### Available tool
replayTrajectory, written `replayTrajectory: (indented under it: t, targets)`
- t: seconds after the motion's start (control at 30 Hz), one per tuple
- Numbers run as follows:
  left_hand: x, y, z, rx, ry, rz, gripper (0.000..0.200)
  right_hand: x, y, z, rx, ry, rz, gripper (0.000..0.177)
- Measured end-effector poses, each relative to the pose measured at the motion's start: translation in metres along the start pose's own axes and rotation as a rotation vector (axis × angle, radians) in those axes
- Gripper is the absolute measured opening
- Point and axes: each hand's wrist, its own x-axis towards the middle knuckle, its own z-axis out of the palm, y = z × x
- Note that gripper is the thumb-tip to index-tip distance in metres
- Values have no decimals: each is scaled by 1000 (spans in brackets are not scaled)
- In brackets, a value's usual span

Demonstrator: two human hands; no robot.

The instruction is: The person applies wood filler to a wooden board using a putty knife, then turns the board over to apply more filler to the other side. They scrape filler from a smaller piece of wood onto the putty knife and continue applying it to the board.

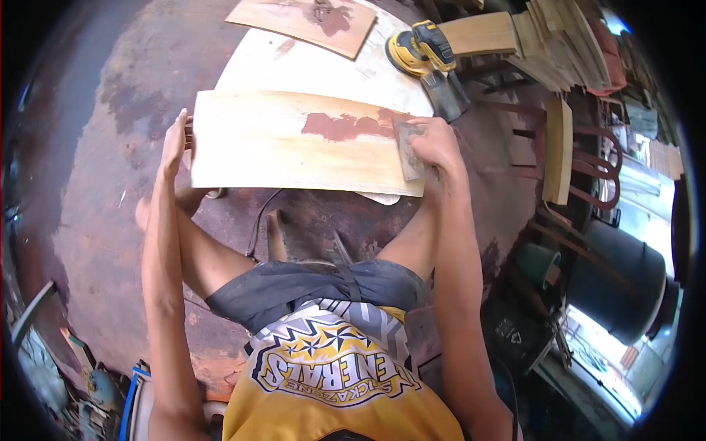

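Observation:
A pale wooden board (pixel 257 143) lies across in front of me, over the white round tabletop. Reddish-brown filler (pixel 338 128) is smeared along its upper right part. My left hand (pixel 176 143) grips the board's left end, thumb up along the edge and fingers behind it. At the right end, my right hand (pixel 439 143) is closed on a flat grey putty scraper (pixel 408 151), its blade lying against the board beside the filler. Part of the scraper is hidden by the fingers.
A second board (pixel 309 23) with a filler patch lies on the white tabletop (pixel 257 62). A yellow and black sander (pixel 419 51) rests at its right edge. Stacked planks (pixel 562 44), a chair (pixel 596 165) and a dark barrel (pixel 618 279) stand to the right.

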Motion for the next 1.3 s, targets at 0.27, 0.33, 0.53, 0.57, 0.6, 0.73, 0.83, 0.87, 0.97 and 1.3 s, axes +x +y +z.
replayTrajectory:
  t: [0.27, 0.33, 0.53, 0.57, 0.6, 0.73, 0.83, 0.87, 0.97, 1.3]
  targets:
    - [78, 22, 15, 201, 17, 144, 65, 26, 106, -15, 372, 109, 185, 39]
    - [104, 16, 9, 242, 43, 172, 63, 39, 118, -9, 328, 141, 179, 40]
    - [113, 24, 15, 185, 40, 121, 57, 54, 97, 2, 280, 153, 300, 41]
    - [111, 30, 17, 102, 33, 101, 56, 49, 81, 4, 357, 160, 350, 41]
    - [115, 32, 16, 105, 25, 100, 56, 44, 71, 12, 357, 162, 359, 41]
    - [134, 29, 14, 140, 67, 134, 54, 24, 47, 12, -27, 182, 171, 40]
    - [136, 36, 16, 141, 90, 136, 54, 32, 49, -2, -88, 215, 157, 40]
    - [133, 40, 17, 145, 107, 132, 55, 40, 56, -5, -53, 235, 231, 40]
    - [149, 19, 12, 217, 80, 205, 56, 46, 55, 0, -44, 241, 309, 41]
    - [145, 38, 23, 274, 67, 188, 56, 38, -4, 7, 14, 180, 272, 30]
